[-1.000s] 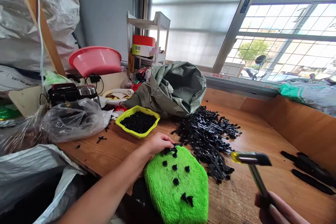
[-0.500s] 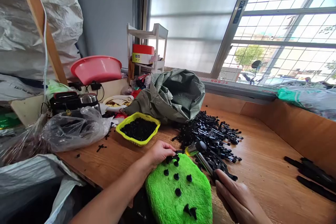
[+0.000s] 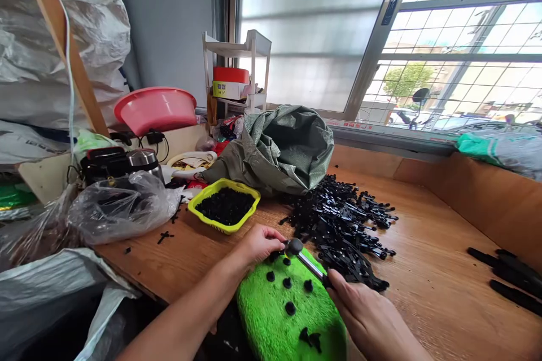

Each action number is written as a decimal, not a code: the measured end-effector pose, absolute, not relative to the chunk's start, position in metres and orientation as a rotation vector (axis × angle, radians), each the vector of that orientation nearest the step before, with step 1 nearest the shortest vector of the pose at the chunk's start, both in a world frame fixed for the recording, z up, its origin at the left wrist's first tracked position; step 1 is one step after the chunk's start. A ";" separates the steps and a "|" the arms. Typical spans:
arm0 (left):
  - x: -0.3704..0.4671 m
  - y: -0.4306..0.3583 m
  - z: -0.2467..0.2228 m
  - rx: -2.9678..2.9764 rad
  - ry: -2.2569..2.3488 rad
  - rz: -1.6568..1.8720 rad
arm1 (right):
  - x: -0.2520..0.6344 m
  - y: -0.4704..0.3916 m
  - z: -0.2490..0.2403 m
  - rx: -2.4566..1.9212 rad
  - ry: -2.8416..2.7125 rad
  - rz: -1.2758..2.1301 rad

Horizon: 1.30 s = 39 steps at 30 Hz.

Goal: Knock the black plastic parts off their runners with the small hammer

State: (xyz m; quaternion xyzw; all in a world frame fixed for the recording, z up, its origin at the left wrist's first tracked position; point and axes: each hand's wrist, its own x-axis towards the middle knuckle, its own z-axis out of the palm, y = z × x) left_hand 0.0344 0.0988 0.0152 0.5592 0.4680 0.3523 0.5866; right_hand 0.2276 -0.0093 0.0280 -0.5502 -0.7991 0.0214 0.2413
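- Green plush covers the cushion (image 3: 265,318), whose near edge runs out of the picture at the bottom; the right hand (image 3: 359,304) and its wrist hide part of its right side.
- Between the fingertips of the left hand (image 3: 259,245), at the cushion's far edge, sits a small black piece (image 3: 275,256); fingers and mallet head cover much of it, so its shape is hard to make out.
- Left hand: thumb and fingers nearly together, pinching that piece.
- Right hand: fingers curled firmly round the dark grip of a mallet (image 3: 312,265), its metal shaft slanting up and left to the head.
- The mallet head lies just beside the left fingertips; whether it touches the piece cannot be told.
- Several black studs (image 3: 290,308) stand on the plush between the hands and nearer the camera.
- A heap of black parts (image 3: 345,220) spreads close beyond the right hand, before an open grey-green sack (image 3: 262,152).
- A yellow basket (image 3: 203,221) of small black bits stands beyond the left hand.
- Widest visible stretch of table (image 3: 436,287): right of the heap, as far as some black strips (image 3: 514,271) and the upright wooden panel (image 3: 495,197).
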 end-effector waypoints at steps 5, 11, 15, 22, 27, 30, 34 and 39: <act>0.034 0.101 0.014 1.319 1.115 0.782 | 0.228 -0.007 0.031 -1.578 -2.139 0.057; 0.036 0.101 0.013 1.350 1.137 0.781 | 0.230 -0.005 0.033 -1.672 -2.183 0.064; 0.037 0.101 0.012 1.352 1.136 0.800 | 0.226 -0.007 0.032 -1.721 -2.207 0.084; 0.032 0.098 0.013 1.244 1.079 0.805 | 0.218 -0.007 0.027 -1.824 -2.263 0.061; 0.011 0.092 0.019 1.082 0.994 0.775 | 0.226 -0.012 0.022 -1.776 -2.179 0.110; 0.001 0.088 0.022 1.008 0.990 0.815 | 0.230 -0.016 0.022 -1.699 -2.120 0.190; -0.004 0.078 0.022 0.910 0.967 0.825 | 0.232 -0.022 0.023 -1.605 -2.082 0.298; 0.000 0.070 0.017 0.810 0.945 0.861 | 0.233 -0.026 0.019 -1.539 -2.063 0.308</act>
